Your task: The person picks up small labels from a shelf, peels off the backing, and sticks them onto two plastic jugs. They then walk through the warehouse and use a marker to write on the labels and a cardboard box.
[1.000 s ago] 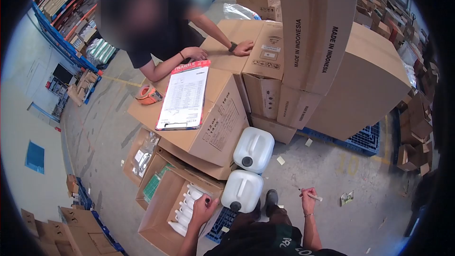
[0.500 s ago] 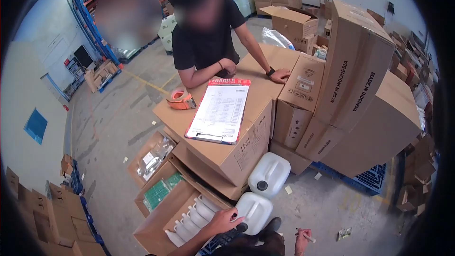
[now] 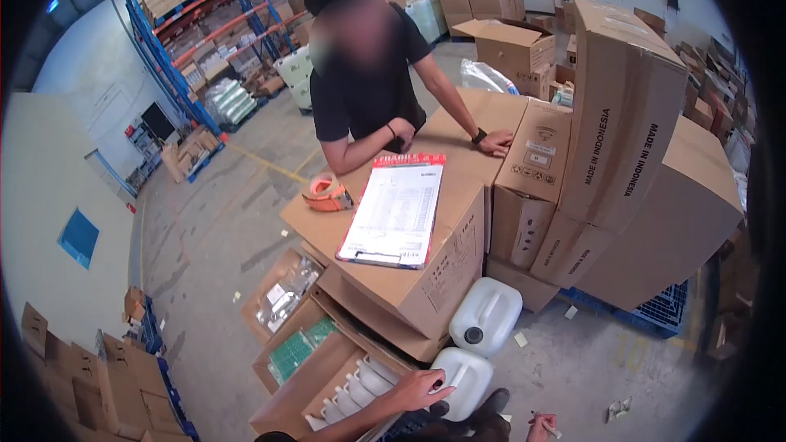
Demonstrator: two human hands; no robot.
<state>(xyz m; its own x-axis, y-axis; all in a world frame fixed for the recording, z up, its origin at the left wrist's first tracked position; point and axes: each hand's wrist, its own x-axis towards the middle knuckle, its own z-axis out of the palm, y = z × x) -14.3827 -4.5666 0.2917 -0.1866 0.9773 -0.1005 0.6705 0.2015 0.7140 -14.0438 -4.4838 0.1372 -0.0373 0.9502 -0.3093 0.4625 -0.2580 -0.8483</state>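
Note:
My left hand [image 3: 419, 390] is closed, fingers curled, beside the cap of the nearer white jerrycan [image 3: 468, 378]; something small and dark shows between its fingers, too small to name. A second white jerrycan [image 3: 494, 311] stands just behind. Low at the bottom edge, my right hand [image 3: 541, 427] is closed on a marker [image 3: 553, 432]. A clipboard with a printed sheet [image 3: 393, 211] lies on a large carton [image 3: 460, 188], with an orange tape dispenser [image 3: 327, 194] to its left. White bottles [image 3: 354, 393] lie in an open box beneath my left forearm.
A co-worker in a dark shirt [image 3: 372, 86] leans on the far side of the carton. Tall cartons [image 3: 622, 115] stand at the right over a blue pallet [image 3: 667, 311]. Open boxes, one with green items [image 3: 299, 349], sit at lower left. Paper scraps dot the floor.
The view has shifted, so the cartons, jerrycans and clipboard appear lower and further right. Both my hands keep their closed grips. The co-worker's pose is nearly the same.

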